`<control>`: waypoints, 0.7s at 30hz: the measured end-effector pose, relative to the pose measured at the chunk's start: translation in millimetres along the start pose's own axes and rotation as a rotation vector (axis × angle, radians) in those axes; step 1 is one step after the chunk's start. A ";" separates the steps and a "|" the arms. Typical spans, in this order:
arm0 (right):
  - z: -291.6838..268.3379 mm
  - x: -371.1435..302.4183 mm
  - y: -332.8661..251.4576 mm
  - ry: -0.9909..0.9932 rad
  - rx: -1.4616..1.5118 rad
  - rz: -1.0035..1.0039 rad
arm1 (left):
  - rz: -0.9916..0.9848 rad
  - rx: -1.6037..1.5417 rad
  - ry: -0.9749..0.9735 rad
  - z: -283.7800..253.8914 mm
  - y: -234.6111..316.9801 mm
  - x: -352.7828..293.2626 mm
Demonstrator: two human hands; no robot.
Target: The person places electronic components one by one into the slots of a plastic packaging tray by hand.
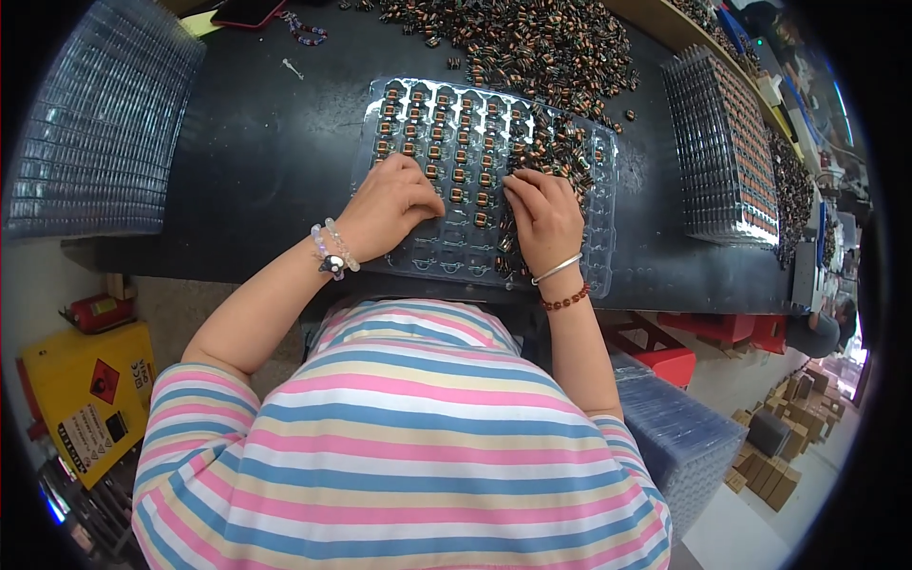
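Left hand: left hand (391,204) held over the tray's left part, fingers curled, thumb and forefinger brought close; whether a coil is pinched cannot be told.
Right hand: right hand (546,223) bent over the tray's right part, thumb and forefinger drawn near each other; contents of the pinch, if any, cannot be made out.
Tray: clear plastic tray (440,262) laid flat under both hands, seemingly longer from side to side than front to back.
Seated coils: seated coils (463,142) set in lines running away from the body, mostly beyond and between the two grips.
Unfilled pockets: unfilled pockets (454,239) seen between the grips and bodyward of them.
Loose coils: loose coils (562,150) heaped on the tray, just beyond the right fingertips and partly covered by that hand; individual axes too jumbled to tell.
Key relation: loose coils placed closest to the right hand; unfilled pockets placed just to the left hand's right and to the right hand's left, bodyward.
Around: big coil pile (541,43) spread beyond the tray; tray stack (104,123) stood well left of the left hand; filled stack (727,142) well right of the right hand.
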State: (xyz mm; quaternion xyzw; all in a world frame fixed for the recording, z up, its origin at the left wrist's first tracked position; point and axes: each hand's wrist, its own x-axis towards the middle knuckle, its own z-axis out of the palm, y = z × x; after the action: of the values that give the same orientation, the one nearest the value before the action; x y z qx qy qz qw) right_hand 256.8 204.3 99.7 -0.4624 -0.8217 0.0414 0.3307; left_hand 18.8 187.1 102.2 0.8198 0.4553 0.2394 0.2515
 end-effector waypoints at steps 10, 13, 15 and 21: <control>-8.3 -12.0 17.6 0.116 0.161 0.134 | 0.296 0.308 0.161 4.5 -0.6 -4.2; -13.0 -13.8 14.7 0.081 0.148 0.138 | 0.261 0.291 0.177 3.6 6.9 2.7; -15.8 -11.8 10.4 0.073 0.118 0.152 | 0.217 0.269 0.191 11.2 15.3 17.2; -17.9 -13.9 6.9 0.052 0.073 0.178 | 0.159 0.212 0.266 54.5 25.9 67.3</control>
State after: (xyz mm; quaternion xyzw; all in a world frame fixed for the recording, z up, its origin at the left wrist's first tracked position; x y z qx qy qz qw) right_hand 277.3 193.0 104.0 -0.5220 -0.7665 0.0885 0.3636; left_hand 100.6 223.0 88.1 0.8362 0.4411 0.3155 0.0817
